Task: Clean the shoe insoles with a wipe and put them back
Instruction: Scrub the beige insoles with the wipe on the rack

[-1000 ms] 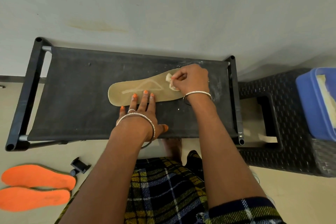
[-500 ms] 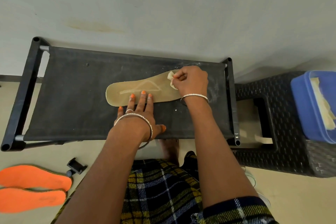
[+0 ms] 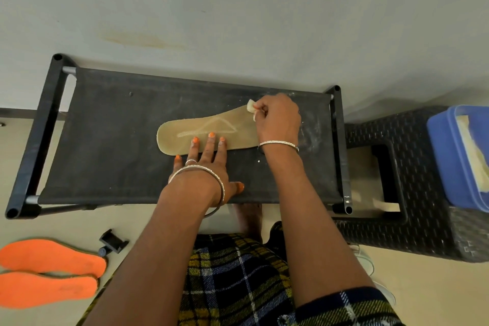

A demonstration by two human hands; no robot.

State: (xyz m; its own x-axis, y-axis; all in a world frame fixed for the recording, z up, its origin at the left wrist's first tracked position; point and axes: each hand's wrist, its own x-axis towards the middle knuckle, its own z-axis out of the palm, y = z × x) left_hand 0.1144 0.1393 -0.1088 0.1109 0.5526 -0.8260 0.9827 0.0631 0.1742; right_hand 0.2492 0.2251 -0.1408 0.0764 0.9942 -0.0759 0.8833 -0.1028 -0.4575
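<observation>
**Tan insole (image 3: 201,132) pinned and wiped**

Tan and flat, the insole lies at the centre of the frame on a black fabric stool (image 3: 119,140). The left hand (image 3: 209,167) presses it down, with straight fingers resting on its near edge. The right hand (image 3: 277,119) pinches a small crumpled wipe (image 3: 250,107) against the insole's right end. Two orange insoles (image 3: 50,257) lie side by side on the floor at lower left. At the right edge, a blue tub (image 3: 447,156) sits on a black woven stool (image 3: 423,235).
</observation>
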